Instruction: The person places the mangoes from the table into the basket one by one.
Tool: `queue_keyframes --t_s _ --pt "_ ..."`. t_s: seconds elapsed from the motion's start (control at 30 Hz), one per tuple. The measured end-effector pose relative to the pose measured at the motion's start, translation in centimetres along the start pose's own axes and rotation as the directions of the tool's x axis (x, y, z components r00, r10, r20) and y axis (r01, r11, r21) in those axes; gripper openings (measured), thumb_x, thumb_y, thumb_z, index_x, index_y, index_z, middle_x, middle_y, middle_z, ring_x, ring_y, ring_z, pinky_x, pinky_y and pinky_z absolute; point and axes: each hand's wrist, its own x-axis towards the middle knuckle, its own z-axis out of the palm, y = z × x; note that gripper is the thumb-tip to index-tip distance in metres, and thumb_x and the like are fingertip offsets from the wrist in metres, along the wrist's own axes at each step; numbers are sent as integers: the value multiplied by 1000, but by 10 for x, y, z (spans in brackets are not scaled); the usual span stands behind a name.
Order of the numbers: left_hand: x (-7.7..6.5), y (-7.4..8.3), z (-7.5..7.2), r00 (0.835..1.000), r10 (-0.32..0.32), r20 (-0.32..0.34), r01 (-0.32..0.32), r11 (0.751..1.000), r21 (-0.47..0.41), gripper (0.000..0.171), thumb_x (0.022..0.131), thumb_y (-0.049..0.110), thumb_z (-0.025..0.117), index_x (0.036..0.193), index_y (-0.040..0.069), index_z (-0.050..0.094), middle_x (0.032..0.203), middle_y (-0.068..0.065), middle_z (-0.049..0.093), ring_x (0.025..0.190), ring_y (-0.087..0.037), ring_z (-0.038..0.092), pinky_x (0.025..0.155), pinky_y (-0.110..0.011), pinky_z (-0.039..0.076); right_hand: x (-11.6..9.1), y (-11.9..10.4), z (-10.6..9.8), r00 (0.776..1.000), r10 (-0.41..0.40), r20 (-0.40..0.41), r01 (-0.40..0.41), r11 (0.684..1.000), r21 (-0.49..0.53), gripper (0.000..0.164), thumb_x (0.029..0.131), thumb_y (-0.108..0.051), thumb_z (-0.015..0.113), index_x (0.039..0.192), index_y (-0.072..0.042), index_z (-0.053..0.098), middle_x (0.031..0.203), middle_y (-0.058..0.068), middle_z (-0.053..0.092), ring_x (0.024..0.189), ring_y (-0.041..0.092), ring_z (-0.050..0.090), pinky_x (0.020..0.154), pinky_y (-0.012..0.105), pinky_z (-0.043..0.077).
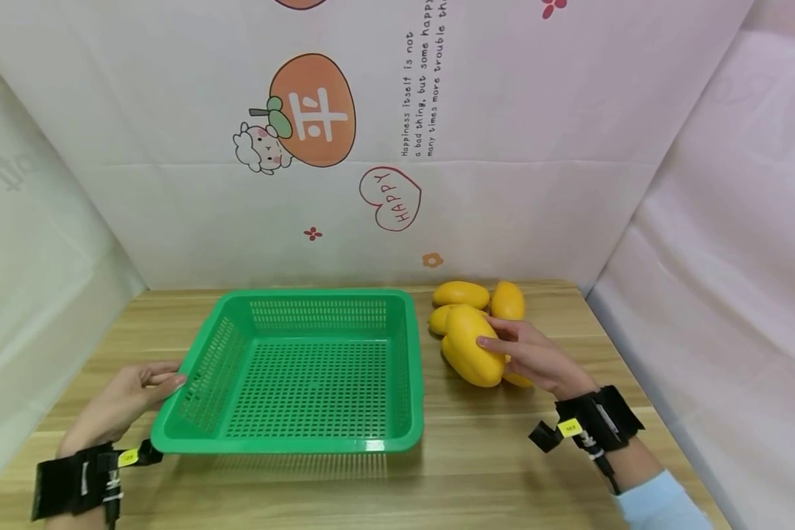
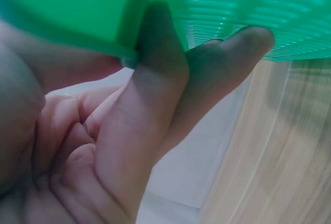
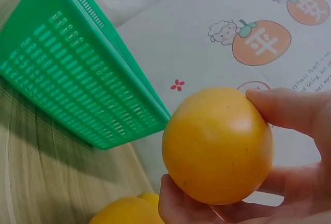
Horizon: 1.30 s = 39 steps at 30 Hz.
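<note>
A green plastic basket with slotted walls and floor has nothing in it. My left hand pinches its left rim, thumb on top and fingers underneath; the left wrist view shows fingers against the outer wall. To the right of the basket, my right hand grips a yellow mango between thumb and fingers. In the right wrist view this mango is seen end-on, held above other mangoes.
Several more mangoes lie clustered around and behind the held one, near the back of the wooden table. A printed white cloth hangs behind the table, and white cloth also stands at both sides.
</note>
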Motion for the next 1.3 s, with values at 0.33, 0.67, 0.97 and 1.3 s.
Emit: queue_keyframes --t_s 0.33,0.67,0.97,1.3 --pt "0 -2 0 1000 -25 12 25 1000 0 69 97 38 48 139 -13 29 131 -35 45 104 -33 61 80 -36 56 7 -3 12 999 9 39 -9 1000 -3 78 90 -30 62 150 -7 17 145 15 25 101 21 43 74 25 44" --pt "-1 -5 0 1000 -6 -4 6 999 -37 68 97 36 48 138 -14 30 129 -35 47 101 -26 64 80 -34 56 13 -11 28 994 -34 102 35 999 -8 69 91 -29 62 147 -7 28 134 16 39 95 20 54 74 27 54" --pt "-1 -6 -1 1000 26 -14 -26 999 -35 66 98 35 48 138 -14 31 128 -34 48 98 -17 65 80 -34 56 17 -19 44 988 -68 142 80 994 -79 62 90 -34 63 143 -15 38 118 13 51 87 20 51 61 19 45" --pt "0 -9 0 999 33 -15 -34 998 -45 67 97 36 48 139 -13 31 129 -32 49 100 -16 64 82 -33 56 25 -23 57 981 -101 166 125 981 -147 54 88 -37 64 136 -20 47 107 12 57 82 22 51 56 19 41"
